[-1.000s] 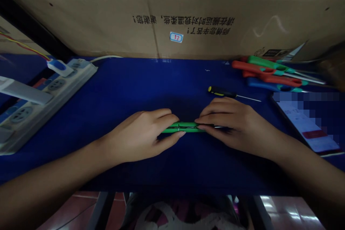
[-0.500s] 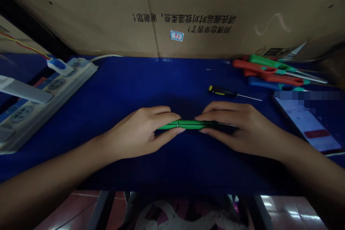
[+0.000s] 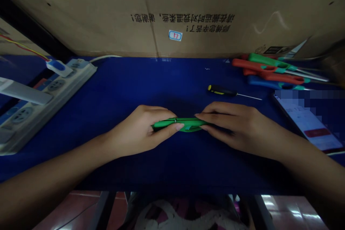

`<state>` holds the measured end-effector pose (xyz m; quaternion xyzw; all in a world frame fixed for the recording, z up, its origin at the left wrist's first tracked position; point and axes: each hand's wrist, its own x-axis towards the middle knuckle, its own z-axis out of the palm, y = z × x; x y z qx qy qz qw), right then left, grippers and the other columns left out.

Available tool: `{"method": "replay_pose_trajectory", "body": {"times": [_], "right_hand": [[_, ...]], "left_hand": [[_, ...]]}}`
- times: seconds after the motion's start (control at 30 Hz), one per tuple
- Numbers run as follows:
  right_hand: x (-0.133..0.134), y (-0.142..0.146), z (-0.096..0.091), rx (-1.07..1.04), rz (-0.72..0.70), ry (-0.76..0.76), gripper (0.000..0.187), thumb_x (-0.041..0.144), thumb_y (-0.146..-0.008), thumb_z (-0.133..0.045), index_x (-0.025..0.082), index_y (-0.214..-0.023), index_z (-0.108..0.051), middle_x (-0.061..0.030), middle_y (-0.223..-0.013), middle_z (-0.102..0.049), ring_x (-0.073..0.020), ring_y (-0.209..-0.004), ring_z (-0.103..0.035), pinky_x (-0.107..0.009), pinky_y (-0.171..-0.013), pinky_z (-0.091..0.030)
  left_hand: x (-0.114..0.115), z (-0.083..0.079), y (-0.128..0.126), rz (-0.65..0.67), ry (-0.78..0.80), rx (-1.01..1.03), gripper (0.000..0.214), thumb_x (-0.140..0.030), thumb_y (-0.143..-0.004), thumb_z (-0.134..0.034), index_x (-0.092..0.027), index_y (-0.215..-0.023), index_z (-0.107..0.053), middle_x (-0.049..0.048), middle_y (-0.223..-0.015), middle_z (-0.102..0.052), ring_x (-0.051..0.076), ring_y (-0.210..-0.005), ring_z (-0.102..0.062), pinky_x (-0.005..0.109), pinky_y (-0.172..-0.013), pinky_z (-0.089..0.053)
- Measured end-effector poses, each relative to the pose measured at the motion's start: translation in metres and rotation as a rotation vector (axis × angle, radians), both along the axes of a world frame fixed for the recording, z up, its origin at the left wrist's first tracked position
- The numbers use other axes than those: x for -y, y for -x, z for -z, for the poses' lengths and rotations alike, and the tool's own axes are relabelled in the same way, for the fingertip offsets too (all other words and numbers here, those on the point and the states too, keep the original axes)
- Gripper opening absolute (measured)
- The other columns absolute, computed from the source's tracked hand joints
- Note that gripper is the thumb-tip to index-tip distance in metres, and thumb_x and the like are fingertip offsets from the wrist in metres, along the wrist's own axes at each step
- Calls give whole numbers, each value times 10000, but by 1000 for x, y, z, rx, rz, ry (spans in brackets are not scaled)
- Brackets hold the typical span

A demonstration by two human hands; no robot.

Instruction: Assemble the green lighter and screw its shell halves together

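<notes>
Between my two hands, over the middle of the blue table [image 3: 129,82], is a green stick lighter [image 3: 192,123] held crosswise. Its seam edge faces up, and a bit of its teal trigger shows on the near side. My left hand [image 3: 147,127] pinches the left end, thumb in front and fingers behind. My right hand [image 3: 239,124] grips the other end the same way and hides it. Beyond my right hand lies a black and yellow screwdriver [image 3: 222,90], its thin shaft pointing right.
At the back right lies a pile of red, green and blue stick lighters [image 3: 280,70]. A lit phone [image 3: 309,122] rests near my right forearm. On the left is a power strip [image 3: 56,86] with plugs in it. A large cardboard box [image 3: 107,21] stands along the back.
The green lighter has rolled in my hands, so more of its near side and the teal trigger show. It has shifted slightly left. Both hands keep their hold.
</notes>
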<state>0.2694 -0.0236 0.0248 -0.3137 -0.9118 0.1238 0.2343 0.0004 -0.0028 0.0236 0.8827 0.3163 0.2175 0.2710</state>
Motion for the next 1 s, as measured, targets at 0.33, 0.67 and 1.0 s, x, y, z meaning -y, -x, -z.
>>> {"method": "replay_pose_trajectory", "body": {"times": [0.33,0.67,1.0], "right_hand": [[3,2,-4,-75,10,77,203,203,-973,-582,191,-1141,-694,-61,-1022,-703,-155,-857,-706,-278,-757,-591],[1,5,-4,-173,17,229,153,189,-926,-650,208,-1074,-683,-34,-1006,-698,-130,-859,-687,-241,-759,-557],[0,7,-3,-199,30,289,117,154,-948,-598,200,-995,-695,-26,-950,-712,-126,-810,-682,-245,-718,-541]], "left_hand": [[2,2,4,35,-58,-7,131,-254,-983,-621,-159,-1001,-709,21,-885,-715,118,-751,-668,226,-703,-513],[3,5,4,32,-90,62,117,-234,-959,-651,-137,-991,-708,11,-829,-667,89,-680,-618,212,-633,-470],[5,4,4,32,-87,-14,149,-260,-952,-666,-138,-1028,-705,-2,-856,-632,83,-709,-605,203,-660,-461]]}}
